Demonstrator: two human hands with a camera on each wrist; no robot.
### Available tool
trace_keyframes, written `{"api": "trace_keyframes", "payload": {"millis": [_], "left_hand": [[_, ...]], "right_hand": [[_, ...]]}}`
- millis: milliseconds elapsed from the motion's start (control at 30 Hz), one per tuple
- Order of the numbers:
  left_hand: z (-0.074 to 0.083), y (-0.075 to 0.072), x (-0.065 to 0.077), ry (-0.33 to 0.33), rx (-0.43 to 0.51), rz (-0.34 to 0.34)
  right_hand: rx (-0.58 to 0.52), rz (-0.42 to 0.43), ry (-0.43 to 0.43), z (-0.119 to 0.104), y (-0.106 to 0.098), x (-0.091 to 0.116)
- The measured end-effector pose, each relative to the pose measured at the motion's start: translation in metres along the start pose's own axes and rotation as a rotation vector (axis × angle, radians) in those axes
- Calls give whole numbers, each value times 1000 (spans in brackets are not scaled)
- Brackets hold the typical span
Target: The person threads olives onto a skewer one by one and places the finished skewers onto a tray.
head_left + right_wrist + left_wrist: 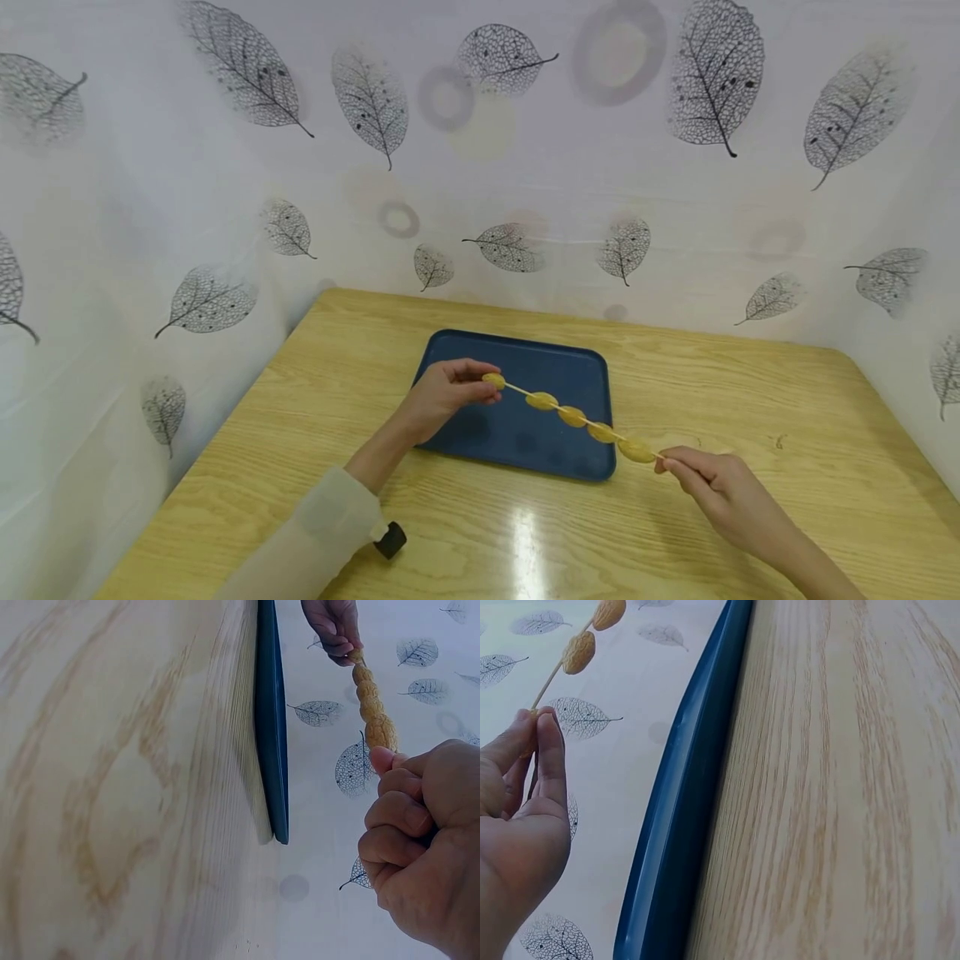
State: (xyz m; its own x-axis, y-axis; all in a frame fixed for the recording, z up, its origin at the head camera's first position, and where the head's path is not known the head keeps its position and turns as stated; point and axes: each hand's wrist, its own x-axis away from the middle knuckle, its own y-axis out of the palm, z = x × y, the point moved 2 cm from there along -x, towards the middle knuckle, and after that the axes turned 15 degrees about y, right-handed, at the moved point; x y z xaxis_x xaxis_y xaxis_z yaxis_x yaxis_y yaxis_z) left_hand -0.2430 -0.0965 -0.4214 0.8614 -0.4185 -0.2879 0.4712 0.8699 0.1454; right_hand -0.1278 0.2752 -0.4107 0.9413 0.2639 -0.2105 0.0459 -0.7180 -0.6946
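Note:
A thin wooden skewer [517, 388] runs slantwise between my two hands, above the blue tray. Several wrinkled, golden-yellow oval pieces [572, 416] are threaded along it, most of them bunched toward the right end. At the far left end, my left hand [442, 400] pinches one more oval piece [492, 380] between thumb and fingers, and bare skewer shows between it and the others. My right hand [723, 492] grips the skewer's right end, just past the last piece [381, 733]; in the right wrist view its fingers are curled in.
The dark blue rectangular tray [517, 450] lies on a light wood-grain table [750, 392]. A white curtain with leaf prints [555, 183] stands behind and along the sides. A small black object [390, 540] is at the left sleeve's cuff.

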Motion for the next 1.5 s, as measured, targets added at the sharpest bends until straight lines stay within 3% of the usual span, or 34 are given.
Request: {"api": "trace_keyframes", "payload": {"millis": [533, 1500], "left_hand": [[1, 1, 0, 22, -11, -88], [3, 6, -1, 6, -13, -103]], "right_hand": [[-15, -24, 2, 2, 6, -2], [-9, -27, -4, -3, 9, -4]]}}
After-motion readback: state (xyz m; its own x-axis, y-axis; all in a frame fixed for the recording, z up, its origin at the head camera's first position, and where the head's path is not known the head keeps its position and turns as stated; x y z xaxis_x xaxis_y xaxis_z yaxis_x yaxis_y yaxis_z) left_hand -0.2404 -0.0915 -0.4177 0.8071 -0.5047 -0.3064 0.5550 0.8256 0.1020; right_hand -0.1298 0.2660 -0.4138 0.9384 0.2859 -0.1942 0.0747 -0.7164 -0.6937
